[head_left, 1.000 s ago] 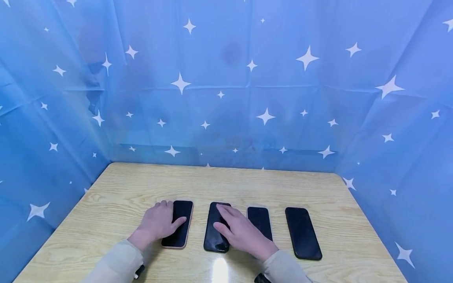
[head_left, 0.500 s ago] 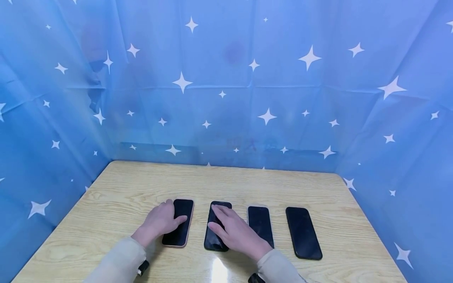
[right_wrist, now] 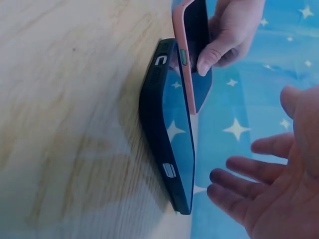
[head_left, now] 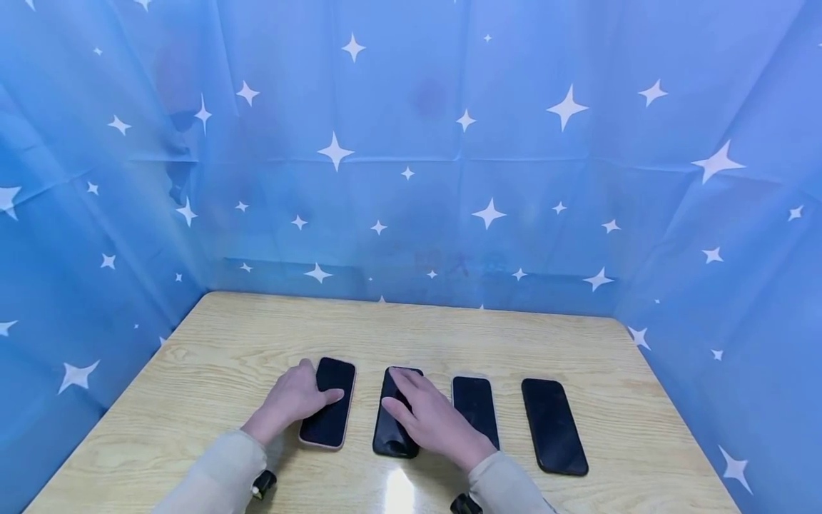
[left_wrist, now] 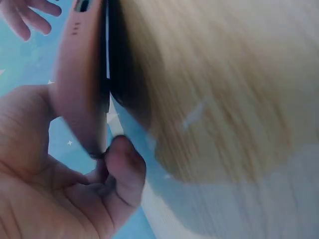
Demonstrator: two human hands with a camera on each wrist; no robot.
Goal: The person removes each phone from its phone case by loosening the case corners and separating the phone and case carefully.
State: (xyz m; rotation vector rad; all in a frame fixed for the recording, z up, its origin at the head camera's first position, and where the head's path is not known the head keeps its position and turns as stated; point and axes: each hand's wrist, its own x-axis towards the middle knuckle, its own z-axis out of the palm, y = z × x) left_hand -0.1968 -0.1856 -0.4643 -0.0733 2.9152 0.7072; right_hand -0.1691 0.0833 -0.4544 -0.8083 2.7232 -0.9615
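My left hand (head_left: 292,400) grips a smartphone in a pink case (head_left: 329,403) by its left side. The thumb lies over the dark screen, and curled fingers (left_wrist: 124,164) reach under the edge in the left wrist view. In the right wrist view this pink phone (right_wrist: 199,55) is tilted and raised off the table. My right hand (head_left: 433,417) hovers over a second smartphone in a black case (head_left: 393,428), fingers spread and relaxed. A gap shows between those fingertips and the black phone (right_wrist: 155,109), which lies screen up on the wood.
On the light wooden table (head_left: 501,343) lie two more phones: a pale-edged one (head_left: 475,407), partly behind my right hand, and a black one (head_left: 555,428) farther right. A blue star-patterned curtain (head_left: 411,185) encloses the back and sides.
The pink-cased phone has come up slightly in my left hand's grip. My right hand has shifted a little to the left over the black phone. The other phones stay put.
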